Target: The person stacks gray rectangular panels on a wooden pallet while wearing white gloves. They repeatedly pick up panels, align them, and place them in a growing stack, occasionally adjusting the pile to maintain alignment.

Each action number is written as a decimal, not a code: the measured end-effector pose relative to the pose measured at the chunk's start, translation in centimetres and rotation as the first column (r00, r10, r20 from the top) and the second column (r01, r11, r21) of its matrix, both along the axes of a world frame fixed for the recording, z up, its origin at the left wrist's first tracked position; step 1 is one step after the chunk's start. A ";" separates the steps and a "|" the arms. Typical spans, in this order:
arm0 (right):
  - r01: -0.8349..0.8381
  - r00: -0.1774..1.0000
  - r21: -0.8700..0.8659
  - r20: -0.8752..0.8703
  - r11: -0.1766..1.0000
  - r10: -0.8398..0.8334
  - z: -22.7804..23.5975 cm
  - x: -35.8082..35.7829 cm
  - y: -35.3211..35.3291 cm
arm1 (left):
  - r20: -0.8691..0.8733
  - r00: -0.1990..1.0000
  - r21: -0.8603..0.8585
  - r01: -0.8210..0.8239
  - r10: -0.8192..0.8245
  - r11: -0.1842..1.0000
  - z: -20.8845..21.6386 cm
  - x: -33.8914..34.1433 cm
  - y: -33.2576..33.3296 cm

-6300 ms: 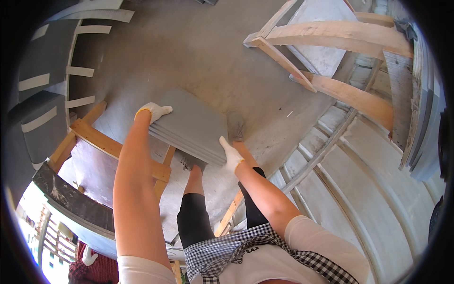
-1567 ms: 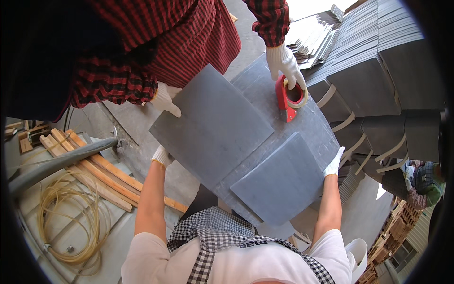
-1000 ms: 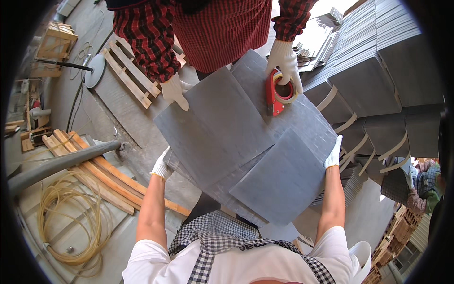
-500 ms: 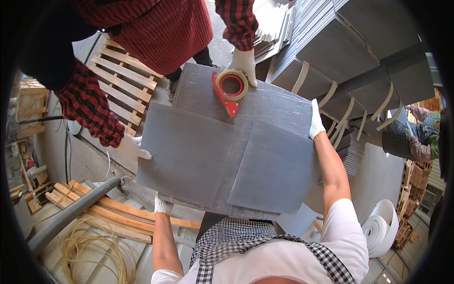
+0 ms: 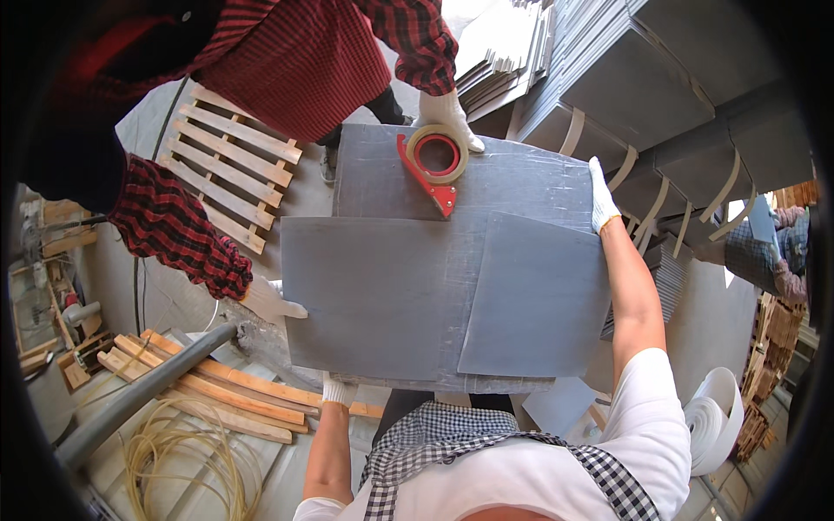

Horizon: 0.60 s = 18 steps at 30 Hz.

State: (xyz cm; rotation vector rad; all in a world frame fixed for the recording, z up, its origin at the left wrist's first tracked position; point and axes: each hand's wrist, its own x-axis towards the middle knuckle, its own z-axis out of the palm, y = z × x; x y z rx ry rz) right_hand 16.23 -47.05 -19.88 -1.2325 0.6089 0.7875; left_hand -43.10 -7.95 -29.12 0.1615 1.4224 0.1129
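Observation:
A large dark grey board, scuffed and perhaps wrapped in film, is held level before me. My left hand, in a white glove, grips its near edge at the left, its fingers hidden underneath. White-gloved too, my right hand is closed on the board's right edge. Two smooth grey sheets, a left one and a right one, lie on the board. Near its far edge rests a red tape dispenser with a tan roll. A co-worker's gloved hands hold the far edge and the left side.
Across from me stands the co-worker in red checks. A wooden pallet lies on the floor at far left. Nearer are a grey pipe, curved wood strips and coiled tubing. Stacked grey panels and a white roll are at right.
The board, with its sheets and the tape dispenser, has shifted right in view and turned slightly. Both my hands and the co-worker's hands have kept their hold on it.

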 end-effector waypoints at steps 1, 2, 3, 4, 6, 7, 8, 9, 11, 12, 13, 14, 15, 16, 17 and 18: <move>-0.012 1.000 -0.019 0.026 1.000 0.013 -0.3 0.5 -0.1 | 0.004 1.000 -0.010 0.000 0.000 1.000 -0.3 0.4 -0.4; -0.023 0.998 -0.039 0.052 0.999 0.025 -0.7 1.0 -0.5 | 0.008 1.000 -0.020 0.002 -0.001 1.000 -0.4 0.5 -0.6; -0.024 0.998 -0.037 0.054 0.999 0.026 -1.2 1.5 -0.9 | 0.026 1.000 -0.011 -0.007 0.007 1.000 -0.6 0.5 -0.8; -0.028 0.998 -0.035 0.055 0.999 0.029 -1.5 1.8 -1.2 | 0.045 0.999 -0.002 -0.017 0.017 1.000 -0.5 0.4 -1.1; -0.045 0.996 -0.059 0.069 0.997 0.049 -2.3 2.0 -1.5 | 0.087 0.996 0.006 -0.022 0.021 1.000 0.1 0.6 -1.6; -0.046 0.995 -0.066 0.086 0.997 0.052 -2.5 2.1 -1.4 | 0.114 0.993 0.006 -0.020 0.019 1.000 0.7 1.3 -1.8; -0.046 0.993 -0.072 0.104 0.996 0.053 -2.7 2.2 -1.3 | 0.141 0.990 0.006 -0.017 0.016 1.000 1.2 1.9 -1.7; -0.039 0.998 -0.061 0.055 0.997 0.042 -2.1 2.0 -0.7 | 0.125 0.992 0.034 -0.012 0.008 0.999 1.1 1.5 -1.6; -0.074 0.997 -0.015 -0.024 0.997 0.074 -0.8 1.4 0.1 | 0.084 0.996 0.073 0.008 -0.014 0.997 -0.6 -0.8 -1.8; -0.081 0.996 -0.012 -0.033 0.997 0.080 -0.6 1.7 0.5 | 0.077 0.997 0.088 0.004 -0.011 0.996 -1.4 -1.3 -2.0; -0.101 0.994 -0.154 0.032 0.983 0.107 -1.2 2.3 -0.3 | 0.056 0.998 0.085 0.023 -0.028 0.996 -1.2 -0.7 -1.8; -0.109 0.986 -0.293 0.093 0.950 0.142 -2.8 2.6 -1.5 | 0.025 0.998 0.074 0.055 -0.057 0.996 -0.9 -0.4 -1.5; -0.104 0.970 -0.428 0.155 0.898 0.186 -4.0 3.5 -2.7 | -0.009 0.996 0.055 0.089 -0.088 0.995 -0.4 0.5 -1.1; -0.088 0.944 -0.550 0.219 0.830 0.246 -4.3 3.9 -3.3 | -0.047 0.989 0.032 0.139 -0.137 0.990 0.2 1.2 -0.6; -0.093 0.859 -0.681 0.314 0.726 0.404 -4.1 4.4 -4.5 | -0.096 0.975 0.003 0.200 -0.199 0.980 1.0 2.0 -0.1; -0.065 0.745 -0.794 0.365 0.605 0.558 -3.5 4.5 -5.4 | -0.148 0.952 -0.034 0.265 -0.267 0.964 1.7 2.8 0.6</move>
